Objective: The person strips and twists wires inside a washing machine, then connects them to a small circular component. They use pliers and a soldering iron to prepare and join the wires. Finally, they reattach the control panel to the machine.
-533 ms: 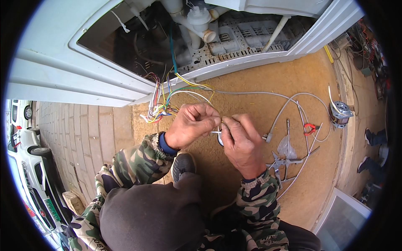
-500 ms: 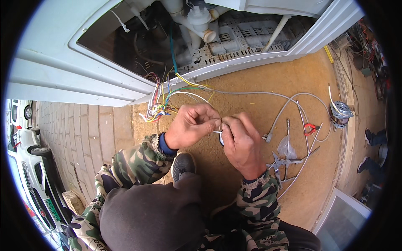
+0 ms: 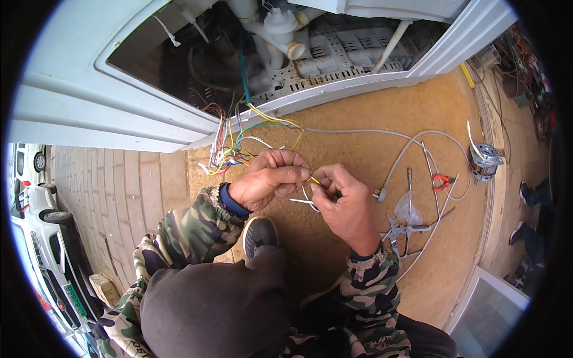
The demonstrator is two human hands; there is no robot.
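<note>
My left hand (image 3: pixel 271 179) is closed in a pinch, thumb against forefinger, on the tip of a thin yellow wire (image 3: pixel 316 181). On the other side of the same short stretch, my right hand (image 3: pixel 344 206) grips it with curled fingers; whatever else lies in that palm is hidden. Below the fingertips a white wire (image 3: pixel 302 201) hangs in a bend. Beyond my left hand, a loose bundle of coloured wires (image 3: pixel 230 152) spills from the white appliance cabinet (image 3: pixel 161 98), with a teal-sleeved lead (image 3: pixel 244 71) running up inside it.
Right of my hands lie a grey cable with a plug (image 3: pixel 379 195), red-handled pliers (image 3: pixel 441 182), a clear plastic bag (image 3: pixel 407 209) and a metal bracket (image 3: pixel 410 230). A motor (image 3: pixel 486 162) stands farther right. Parked cars (image 3: pixel 45 256) are at left; another person's legs (image 3: pixel 531 212) show at right.
My fingertips have parted slightly, and a yellow stretch of wire now shows between them. My left hand has shifted a little left, and the right fingers have curled more.
</note>
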